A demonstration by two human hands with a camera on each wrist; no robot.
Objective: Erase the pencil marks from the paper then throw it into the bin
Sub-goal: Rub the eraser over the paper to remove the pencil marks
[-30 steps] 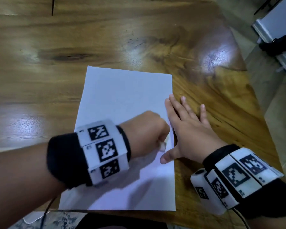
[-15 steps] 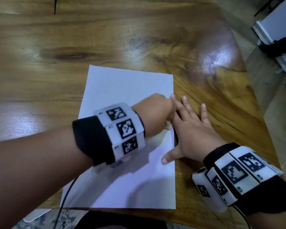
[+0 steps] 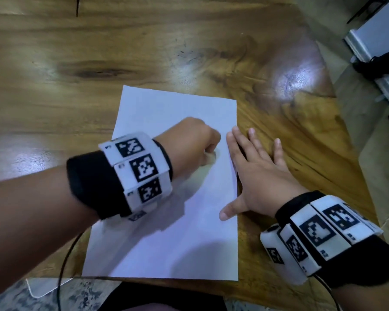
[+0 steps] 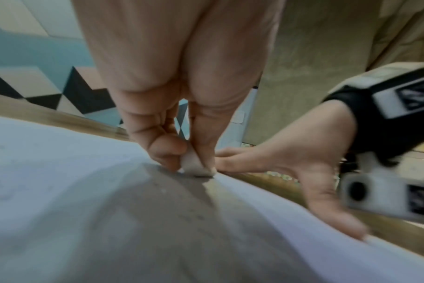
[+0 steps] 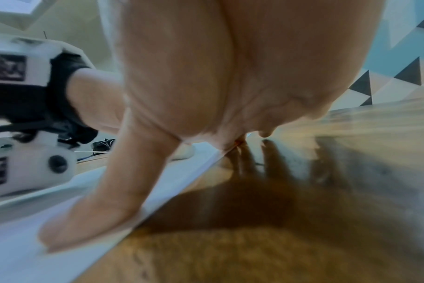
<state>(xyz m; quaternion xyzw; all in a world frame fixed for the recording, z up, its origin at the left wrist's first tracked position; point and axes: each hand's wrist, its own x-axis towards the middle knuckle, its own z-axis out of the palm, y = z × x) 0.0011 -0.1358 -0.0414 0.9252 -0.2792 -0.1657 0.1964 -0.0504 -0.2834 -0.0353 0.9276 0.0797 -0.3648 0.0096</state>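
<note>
A white sheet of paper (image 3: 171, 232) lies flat on the wooden table (image 3: 76, 97), its near edge at the table's front edge. My left hand (image 3: 190, 143) pinches a small white eraser (image 4: 194, 163) between thumb and fingers and presses it onto the paper (image 4: 48, 181) near the sheet's right side. My right hand (image 3: 258, 171) lies flat with its fingers spread, straddling the paper's right edge; its thumb (image 5: 85, 220) presses on the paper (image 5: 20, 264) and holds it down. Pencil marks are too faint to make out. No bin is in view.
The table's right edge (image 3: 337, 108) drops to a tiled floor. A white cabinet with a black object (image 3: 377, 63) stands at the far right. A cable (image 3: 63, 265) hangs off my left wrist over the front edge.
My left hand with the eraser slid up the paper toward my right fingers, then came back down and left a little. My right hand stayed put.
</note>
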